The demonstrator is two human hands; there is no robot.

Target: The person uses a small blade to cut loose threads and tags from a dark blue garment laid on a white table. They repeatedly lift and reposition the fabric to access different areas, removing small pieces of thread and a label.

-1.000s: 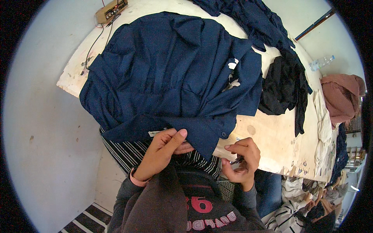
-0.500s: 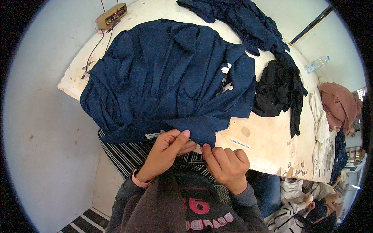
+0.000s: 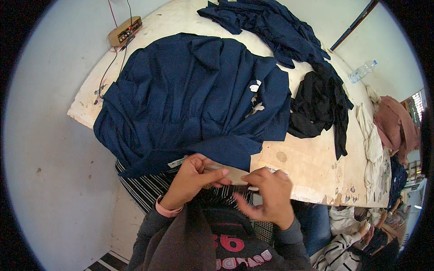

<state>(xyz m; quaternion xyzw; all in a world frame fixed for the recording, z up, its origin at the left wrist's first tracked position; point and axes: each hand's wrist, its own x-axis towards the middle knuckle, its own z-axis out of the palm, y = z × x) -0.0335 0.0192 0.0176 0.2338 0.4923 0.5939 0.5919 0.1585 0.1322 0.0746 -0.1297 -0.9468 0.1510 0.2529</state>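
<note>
A large navy garment lies spread over the pale worktable, its near hem hanging over the front edge. My left hand pinches that hem just right of a small white label. My right hand is close beside it at the table's edge. Its thumb and forefinger pinch the hem's right corner, and the other fingers are loosely curled below. The hem between my hands lies against the table's edge.
A black cloth lies right of the garment, and more navy pieces are piled at the far end. A small box with wires sits far left. A plastic bottle, a cream cloth and a brownish cloth are at the right. Striped fabric hangs below the edge.
My right hand came up from below the table's edge to the hem beside my left hand, then slid a little to the right. The garment's near edge has shifted slightly.
</note>
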